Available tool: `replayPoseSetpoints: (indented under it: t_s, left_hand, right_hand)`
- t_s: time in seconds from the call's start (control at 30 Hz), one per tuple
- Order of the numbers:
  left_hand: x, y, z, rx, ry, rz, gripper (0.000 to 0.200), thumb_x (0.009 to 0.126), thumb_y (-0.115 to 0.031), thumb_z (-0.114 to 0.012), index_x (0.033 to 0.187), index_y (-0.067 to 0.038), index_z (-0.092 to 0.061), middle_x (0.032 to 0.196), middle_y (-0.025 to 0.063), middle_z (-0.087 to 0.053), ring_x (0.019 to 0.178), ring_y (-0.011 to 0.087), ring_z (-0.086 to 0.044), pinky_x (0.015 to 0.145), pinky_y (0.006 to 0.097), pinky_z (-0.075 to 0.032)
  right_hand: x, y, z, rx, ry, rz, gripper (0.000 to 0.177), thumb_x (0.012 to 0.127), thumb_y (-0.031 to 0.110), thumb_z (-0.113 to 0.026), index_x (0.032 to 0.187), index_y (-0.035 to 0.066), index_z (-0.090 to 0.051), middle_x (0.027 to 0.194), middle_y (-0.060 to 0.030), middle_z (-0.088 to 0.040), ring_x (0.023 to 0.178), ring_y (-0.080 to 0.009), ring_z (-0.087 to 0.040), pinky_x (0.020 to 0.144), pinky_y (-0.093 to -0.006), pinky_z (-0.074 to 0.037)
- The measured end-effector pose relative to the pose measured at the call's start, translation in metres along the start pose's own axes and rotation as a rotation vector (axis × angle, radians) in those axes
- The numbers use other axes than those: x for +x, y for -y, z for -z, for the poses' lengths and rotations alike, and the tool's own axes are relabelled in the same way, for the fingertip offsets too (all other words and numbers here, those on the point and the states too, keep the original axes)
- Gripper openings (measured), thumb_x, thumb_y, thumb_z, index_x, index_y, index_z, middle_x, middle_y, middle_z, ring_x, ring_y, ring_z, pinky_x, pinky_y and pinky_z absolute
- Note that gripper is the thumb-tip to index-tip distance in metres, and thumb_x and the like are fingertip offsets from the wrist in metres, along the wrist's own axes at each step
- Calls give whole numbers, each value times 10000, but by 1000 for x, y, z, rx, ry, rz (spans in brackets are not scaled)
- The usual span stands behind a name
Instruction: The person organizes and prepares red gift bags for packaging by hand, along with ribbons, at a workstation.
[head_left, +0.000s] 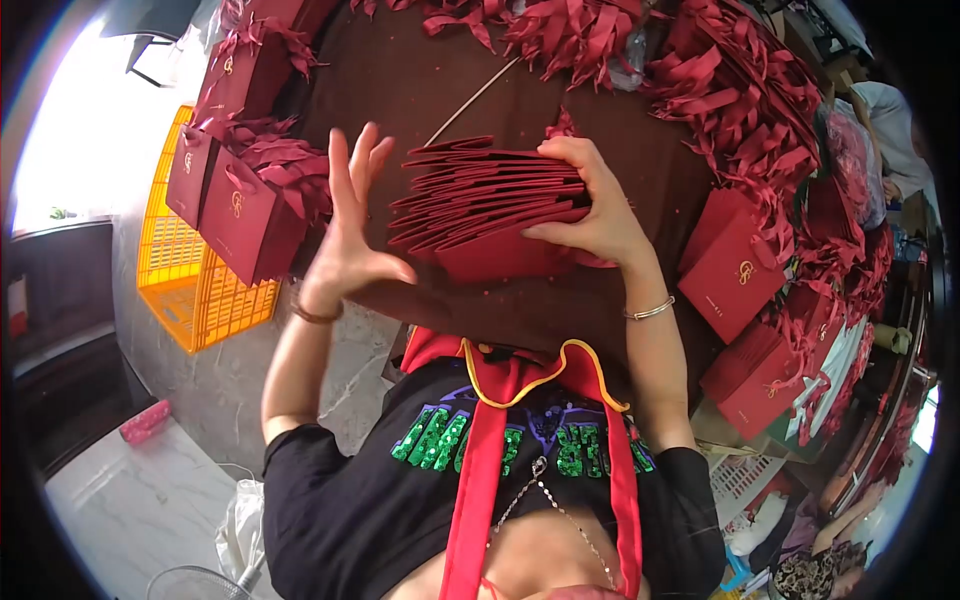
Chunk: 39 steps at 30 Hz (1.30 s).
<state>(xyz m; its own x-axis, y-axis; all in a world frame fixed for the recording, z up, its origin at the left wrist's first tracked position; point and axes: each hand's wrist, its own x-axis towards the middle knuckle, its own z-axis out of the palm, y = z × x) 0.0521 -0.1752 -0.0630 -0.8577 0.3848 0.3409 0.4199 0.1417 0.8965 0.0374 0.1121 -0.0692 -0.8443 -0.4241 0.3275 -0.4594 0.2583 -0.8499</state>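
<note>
**Right hand grips a stack of red bags**

The right hand [592, 212] is clamped over the far edge of a stack of folded bags [485, 212], which sits on the desk [400, 80] between both hands. The left hand [350, 235] stands just beside it, fingers spread and holding nothing. Standing gift bags [735, 265] right of the right hand carry a gold monogram; the small print below it is too small to read. A yellow crate [190, 295] sits beyond the left hand.

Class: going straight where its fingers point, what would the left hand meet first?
The left hand likely passes beside the stack of red bags, over bare tabletop, reaching the ribbon pile first; depth unclear.
</note>
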Motion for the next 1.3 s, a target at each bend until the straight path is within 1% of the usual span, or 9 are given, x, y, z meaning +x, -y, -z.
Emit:
replayPoseSetpoints:
  t_s: [0.17,0.27,0.33,0.43,0.6,0.8,0.93,1.27,1.3]
  left_hand:
    - [-12,22,-63,-200,-229,-17,1502,414,-429,-864,1357,-102,258,1469,185,114,1367,313,-14,1082,445,-179]
    - [9,24,-52,57,-88,10,1499,431,-353,-885,1345,-80,272,1462,178,158,1367,306,13,1091,431,-152]
    - [16,24,-56,49,-73,-9,1454,466,-295,-884,1358,-61,239,1473,199,8,1358,325,-95,1079,426,-199]
    - [22,14,-59,160,-25,136,1274,526,-178,-854,1403,-42,59,1273,203,-400,1195,310,-369,996,430,-323]
    - [20,19,-78,115,-101,-30,1123,583,-80,-814,1394,-38,-39,1227,196,-435,1089,300,-484,932,409,-403]
    - [67,22,-86,24,-302,-279,1058,601,-21,-796,1381,-52,-82,1218,200,-447,1060,275,-513,880,383,-455]
    - [79,39,-80,176,-80,-203,1155,556,-50,-829,1394,-80,-35,1259,190,-417,1088,277,-501,909,387,-441]
    - [75,51,-101,-164,-41,-50,1298,527,-80,-855,1403,-120,102,1372,140,-273,1218,246,-383,1014,404,-350]
    - [76,48,-104,-260,-103,39,1182,558,-49,-833,1405,-93,-9,1315,124,-352,1180,221,-424,993,373,-374]
  right_hand:
    - [1,9,-4,362,-31,-227,966,510,76,-832,1319,57,-305,1238,-91,-440,1172,-193,-421,1014,-329,-316]
    - [0,7,-2,399,-48,-272,1052,492,62,-839,1358,55,-241,1255,-95,-428,1173,-192,-421,1020,-332,-314]
    - [-4,2,-2,401,-117,-276,1074,484,53,-841,1366,55,-229,1257,-96,-425,1173,-194,-421,1020,-332,-313]
    - [-11,-4,-3,303,-266,-168,918,599,137,-806,1350,71,-283,1243,-99,-430,1131,-193,-446,991,-330,-340]
    - [-7,1,1,324,-418,-212,508,856,221,-550,1295,43,-366,1171,-78,-481,1145,-154,-408,987,-315,-301]
    - [19,8,17,330,-626,64,367,887,197,-521,1213,42,-455,1030,-51,-539,940,-106,-471,865,-253,-364]
    - [10,-14,22,41,-622,-188,323,897,254,-518,1129,29,-533,943,-27,-573,878,-121,-514,876,-261,-367]
    - [11,-5,23,952,-549,-215,764,880,638,-180,1394,74,-226,1383,-51,-313,1248,-195,-336,1058,-354,-239]
    - [8,-11,27,710,-499,-258,825,841,689,-87,1419,106,-168,1426,-26,-241,1302,-199,-254,1075,-367,-204]
